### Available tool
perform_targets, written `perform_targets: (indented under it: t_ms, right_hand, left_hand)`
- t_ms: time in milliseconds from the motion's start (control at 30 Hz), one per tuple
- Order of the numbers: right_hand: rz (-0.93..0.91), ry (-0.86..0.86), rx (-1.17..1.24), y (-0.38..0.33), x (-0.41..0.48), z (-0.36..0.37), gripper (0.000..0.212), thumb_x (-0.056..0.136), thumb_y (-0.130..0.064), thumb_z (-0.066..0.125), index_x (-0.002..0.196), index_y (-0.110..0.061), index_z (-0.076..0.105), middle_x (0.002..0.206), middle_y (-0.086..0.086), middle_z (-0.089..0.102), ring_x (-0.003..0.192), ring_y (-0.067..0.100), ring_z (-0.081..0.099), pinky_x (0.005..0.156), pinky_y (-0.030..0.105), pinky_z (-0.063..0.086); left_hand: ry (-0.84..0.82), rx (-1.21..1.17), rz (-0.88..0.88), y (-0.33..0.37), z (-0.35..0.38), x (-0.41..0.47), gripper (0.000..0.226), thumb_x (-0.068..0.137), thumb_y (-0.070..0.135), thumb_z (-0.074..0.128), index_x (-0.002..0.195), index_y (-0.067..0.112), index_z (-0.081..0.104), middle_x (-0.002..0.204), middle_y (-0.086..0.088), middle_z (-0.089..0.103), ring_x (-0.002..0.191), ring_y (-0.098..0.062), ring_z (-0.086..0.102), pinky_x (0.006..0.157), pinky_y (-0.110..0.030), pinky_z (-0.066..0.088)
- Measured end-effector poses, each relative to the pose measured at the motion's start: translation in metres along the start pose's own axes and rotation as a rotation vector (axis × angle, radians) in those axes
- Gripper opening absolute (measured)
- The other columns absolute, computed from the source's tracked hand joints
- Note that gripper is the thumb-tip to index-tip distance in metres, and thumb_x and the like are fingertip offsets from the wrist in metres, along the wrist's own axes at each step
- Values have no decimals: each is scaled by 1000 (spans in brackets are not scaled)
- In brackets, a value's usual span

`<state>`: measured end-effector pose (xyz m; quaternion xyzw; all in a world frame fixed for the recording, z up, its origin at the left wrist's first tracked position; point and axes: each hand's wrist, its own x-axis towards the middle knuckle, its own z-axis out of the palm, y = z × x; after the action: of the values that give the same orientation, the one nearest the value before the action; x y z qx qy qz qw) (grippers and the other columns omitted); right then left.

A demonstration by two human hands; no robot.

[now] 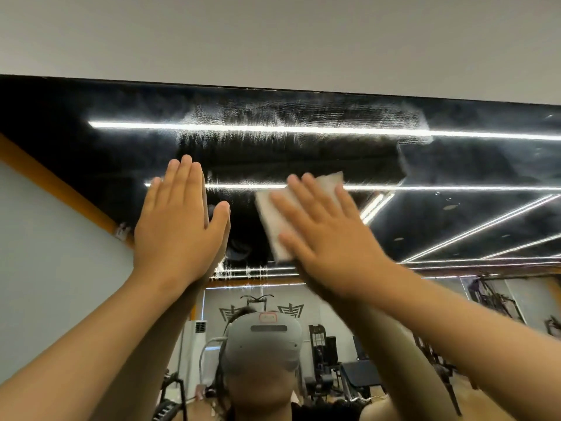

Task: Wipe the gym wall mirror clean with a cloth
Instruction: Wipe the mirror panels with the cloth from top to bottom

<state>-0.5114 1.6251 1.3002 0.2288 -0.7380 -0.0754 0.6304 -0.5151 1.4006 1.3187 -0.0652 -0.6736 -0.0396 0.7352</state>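
Right hand (331, 232): your spread fingers press the cloth (274, 220) flat against the mirror (455, 165).
Left hand (179, 220): flat beside the cloth, fingers together.
Tip: sweep up through the streaks (243, 123).

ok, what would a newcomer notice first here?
Two raised hands lie flat against the mirror: the left hand bare, left of centre, and the right hand pressing a white cloth to the glass beside it. Above them, streaky smears run in a band just under the mirror's top edge.
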Motion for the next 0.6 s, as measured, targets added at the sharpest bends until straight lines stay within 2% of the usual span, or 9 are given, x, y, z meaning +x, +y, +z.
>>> perform_targets:
  t_ms: [100,200,400,500,600]
  right_hand:
    - [-183,-24,22,4,-29,6,59,100,-56,15,156,-39,9,167,-7,5,153,12,-7,122,46,-6]
    - [-205,-27,4,36,-28,-1,58,100,-59,14,155,-43,6,166,-11,3,152,8,-9,123,42,-6]
    - [164,-11,-22,122,26,-26,64,85,-68,1,146,-50,-6,166,-11,-3,152,9,-8,122,39,-6]
    - [301,-10,-54,162,64,-35,58,101,-60,13,155,-43,-4,167,-4,-4,153,16,-6,123,47,-4]
    - [354,-22,-81,173,83,-37,56,106,-51,16,157,-38,-4,167,-2,-6,153,19,-6,122,50,-2]
  left_hand:
    - [-8,-12,-6,-1,0,0,81,92,57,15,159,11,14,166,-3,8,153,-15,1,124,-33,-2]
    - [-5,-9,-2,-2,0,0,81,92,58,14,159,12,13,167,-2,7,153,-14,0,123,-32,-3]
    - [15,-30,3,-3,0,1,80,92,57,16,158,12,15,166,-3,10,153,-15,2,123,-31,-3]
    - [16,-29,-2,-3,2,0,80,92,56,16,158,12,14,166,-2,9,153,-14,1,122,-30,-4]
    - [28,-22,9,-5,3,1,79,93,57,16,158,12,15,166,-2,9,153,-14,1,123,-31,-3]
